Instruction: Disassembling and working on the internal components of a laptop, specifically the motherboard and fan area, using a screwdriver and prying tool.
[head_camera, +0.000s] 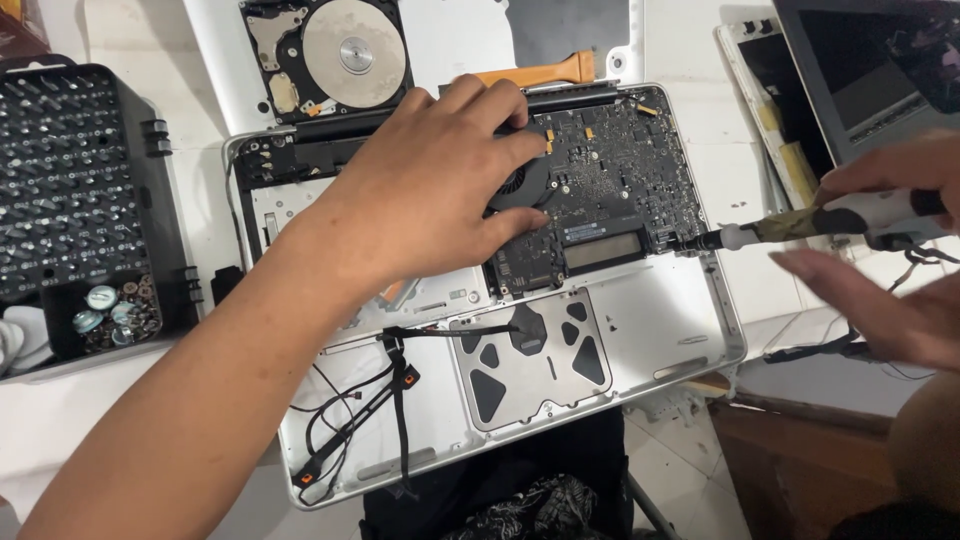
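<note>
Board: dark green laptop circuit board (610, 170) in the open silver laptop shell (700, 330), upper half, long axis 9 to 3 o'clock.
Left hand: left hand (430, 190) spread flat over the round black fan (520, 180) at the board's 9 o'clock; fingers splayed, gripping nothing.
Right hand: right hand (890, 190) closed round white-handled screwdriver (830, 215), tip at board's 3 o'clock edge, shaft pointing to 9.
Second hand at 4 o'clock: open, blurred.
Nearer: left.
Surroundings: bare hard drive (325, 55) at 11; black bit case (80, 190) at 9.

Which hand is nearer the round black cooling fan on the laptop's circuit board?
Left. The left hand rests over the round black cooling fan, fingers touching it. The right hand is off past the laptop's right edge, holding a white-handled screwdriver.
</note>
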